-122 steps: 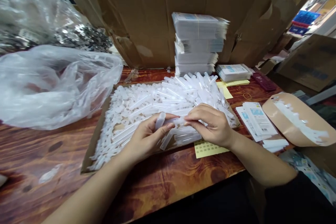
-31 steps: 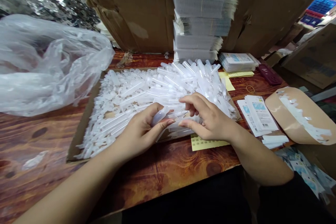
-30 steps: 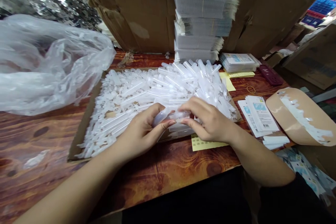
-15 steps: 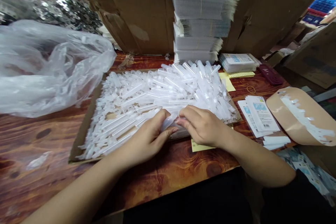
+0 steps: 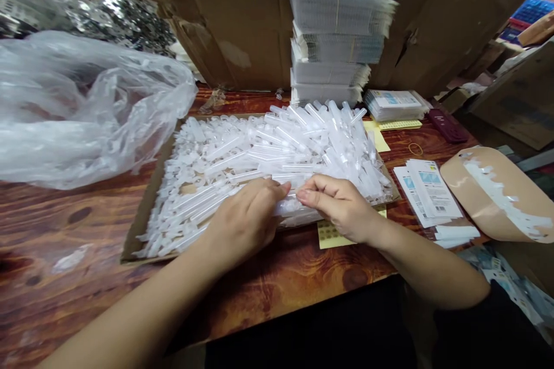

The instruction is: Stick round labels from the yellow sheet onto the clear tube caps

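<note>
My left hand [image 5: 249, 213] is curled with its back to the camera, above the front edge of a shallow cardboard tray [image 5: 145, 207]. Its palm is hidden, so what it holds cannot be made out. Close beside it, my right hand [image 5: 335, 202] pinches thumb and forefinger together; anything between the tips is too small to name. Translucent white plastic tubes [image 5: 298, 138] lie heaped in the tray, highest at the back right. Smaller clear plastic pieces [image 5: 177, 167] fill its left side. Under the tray's front right corner sticks out a yellow sticker sheet [image 5: 331, 236].
Behind the tray rises a banded stack of printed cards [image 5: 333, 40], with a shorter card pile [image 5: 396, 104] beside it. Loose cards [image 5: 428, 190] and a beige curved holder [image 5: 489, 184] lie right. A dark red phone-like object [image 5: 448, 125] and a plastic bag [image 5: 86, 109] flank the tray.
My left hand has rolled over, its fingers curling and hiding the translucent piece seen in it before. The right hand stays pinched, slightly apart from it. The view has shifted slightly.
</note>
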A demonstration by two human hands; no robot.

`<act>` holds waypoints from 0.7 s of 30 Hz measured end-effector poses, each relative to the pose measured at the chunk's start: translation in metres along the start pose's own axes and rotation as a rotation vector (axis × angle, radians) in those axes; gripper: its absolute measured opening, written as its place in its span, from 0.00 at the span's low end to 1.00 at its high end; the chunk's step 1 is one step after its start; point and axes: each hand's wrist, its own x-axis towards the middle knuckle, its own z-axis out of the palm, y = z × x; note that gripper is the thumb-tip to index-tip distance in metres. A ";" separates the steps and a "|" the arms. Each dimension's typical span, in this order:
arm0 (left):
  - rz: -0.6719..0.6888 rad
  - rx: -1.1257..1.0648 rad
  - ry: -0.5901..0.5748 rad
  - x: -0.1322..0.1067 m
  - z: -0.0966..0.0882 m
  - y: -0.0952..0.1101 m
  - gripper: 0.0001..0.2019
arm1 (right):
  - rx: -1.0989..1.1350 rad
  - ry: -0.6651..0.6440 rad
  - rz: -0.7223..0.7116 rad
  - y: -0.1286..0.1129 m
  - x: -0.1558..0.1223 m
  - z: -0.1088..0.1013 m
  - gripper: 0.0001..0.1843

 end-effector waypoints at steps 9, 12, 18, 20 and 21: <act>-0.953 -0.423 0.383 0.011 -0.032 -0.058 0.15 | -1.148 0.425 -0.288 0.007 0.043 -0.063 0.14; -1.088 -0.604 0.628 0.014 -0.054 -0.080 0.18 | -1.294 0.382 -0.384 0.001 0.061 -0.062 0.22; -1.220 -0.599 0.949 0.008 -0.070 -0.106 0.19 | -1.266 -0.183 -0.684 -0.029 0.123 0.020 0.12; -1.220 -0.580 0.953 0.003 -0.069 -0.111 0.16 | -1.284 -0.400 -0.651 -0.035 0.144 0.055 0.14; -1.219 -0.577 0.953 0.001 -0.069 -0.113 0.15 | -1.289 -0.474 -0.628 -0.036 0.153 0.070 0.15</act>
